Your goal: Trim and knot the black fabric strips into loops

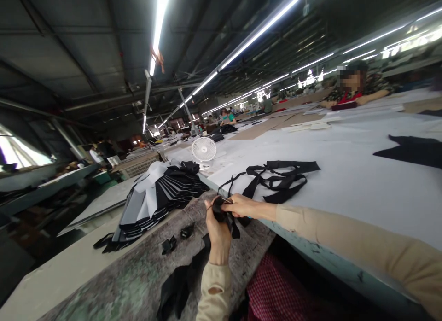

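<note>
My left hand point(218, 231) and my right hand point(243, 206) meet over the worn table edge, both closed on a small black fabric piece point(221, 209) with a strip hanging down from it. Black fabric straps point(276, 178) lie tangled on the white table just beyond my right hand. Left of my hands sits a fanned stack of black, grey and white cut fabric pieces point(155, 199). Two small black scraps point(176, 238) lie on the worn surface near my left hand.
A small white fan point(203, 150) stands behind the stack. The long white table point(345, 173) runs far back, with a black piece point(414, 150) at the right. Other people sit along it in the distance point(352, 88). A red checked cloth point(276, 288) lies by my lap.
</note>
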`<state>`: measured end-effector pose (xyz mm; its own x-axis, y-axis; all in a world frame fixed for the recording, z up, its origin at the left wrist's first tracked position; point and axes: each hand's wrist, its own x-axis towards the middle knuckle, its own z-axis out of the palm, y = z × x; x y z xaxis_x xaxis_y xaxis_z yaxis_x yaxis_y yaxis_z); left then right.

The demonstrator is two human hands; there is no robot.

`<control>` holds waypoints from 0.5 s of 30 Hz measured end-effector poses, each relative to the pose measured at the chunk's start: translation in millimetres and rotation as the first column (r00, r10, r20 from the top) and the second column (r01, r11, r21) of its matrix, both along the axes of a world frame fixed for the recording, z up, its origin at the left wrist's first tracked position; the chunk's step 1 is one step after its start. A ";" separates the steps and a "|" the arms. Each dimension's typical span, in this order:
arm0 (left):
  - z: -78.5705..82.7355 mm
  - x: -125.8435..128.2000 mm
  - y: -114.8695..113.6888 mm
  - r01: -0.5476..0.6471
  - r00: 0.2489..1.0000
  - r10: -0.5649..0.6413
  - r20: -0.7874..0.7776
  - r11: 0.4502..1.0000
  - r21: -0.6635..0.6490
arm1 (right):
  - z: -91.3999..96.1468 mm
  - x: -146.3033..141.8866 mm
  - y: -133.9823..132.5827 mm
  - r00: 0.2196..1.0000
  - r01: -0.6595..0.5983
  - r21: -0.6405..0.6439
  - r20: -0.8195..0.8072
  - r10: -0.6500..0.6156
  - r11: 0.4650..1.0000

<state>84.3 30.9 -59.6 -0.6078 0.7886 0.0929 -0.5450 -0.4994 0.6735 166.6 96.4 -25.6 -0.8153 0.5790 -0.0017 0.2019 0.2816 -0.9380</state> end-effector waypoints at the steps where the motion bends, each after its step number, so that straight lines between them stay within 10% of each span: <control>1: -1.4 6.1 -0.2 -0.024 0.999 0.024 -0.033 1.000 0.002 | -1.5 0.3 0.5 1.000 0.012 -0.015 0.004 -0.012 1.000; 9: -6.6 -41.1 2.2 -0.185 0.982 0.187 -0.011 0.960 -0.210 | 2.8 4.0 -9.0 0.992 -0.105 -0.100 -0.077 0.097 0.990; 15: -12.9 -91.6 -8.9 -0.107 0.993 0.116 0.037 0.975 -0.197 | 10.1 -5.4 -8.7 0.919 0.145 -0.293 -0.314 -0.238 0.945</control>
<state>-7.3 22.0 -72.5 -0.6929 0.7158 -0.0865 -0.5272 -0.4210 0.7381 161.2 87.7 -15.5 -0.6659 0.7412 0.0848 -0.1174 0.0081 -0.9930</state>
